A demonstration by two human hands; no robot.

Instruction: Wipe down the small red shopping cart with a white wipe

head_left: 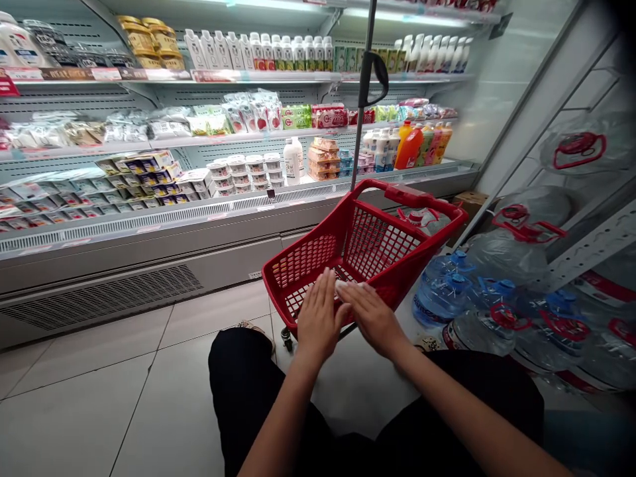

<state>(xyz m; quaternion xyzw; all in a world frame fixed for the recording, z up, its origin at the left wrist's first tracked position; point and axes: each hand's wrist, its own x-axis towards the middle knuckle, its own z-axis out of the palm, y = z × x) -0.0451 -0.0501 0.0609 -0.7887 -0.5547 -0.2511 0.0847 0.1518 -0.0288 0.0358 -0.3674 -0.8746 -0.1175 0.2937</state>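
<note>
In front of my knees, my left hand (320, 318) is raised with its fingers stretched out and close together. My right hand (375, 319) meets it at an angle, the fingertips near the left palm and thumb. A small white thing, like a folded tissue (340, 285), peeks out at the right fingertips. Most of it is hidden under those fingers. Just beyond both hands stands a red plastic shopping cart (313, 248) with grid walls. Its basket shows no goods, and its handle (410, 195) is at the far right side.
A chilled shelf unit (223, 205) with cartons, tubs and bottles runs across the back. A dark pole with a looped handle (375, 78) rises behind the cart. Large water bottles (444, 285) with blue caps and red carriers crowd the right. Pale floor tiles (99, 391) lie at left.
</note>
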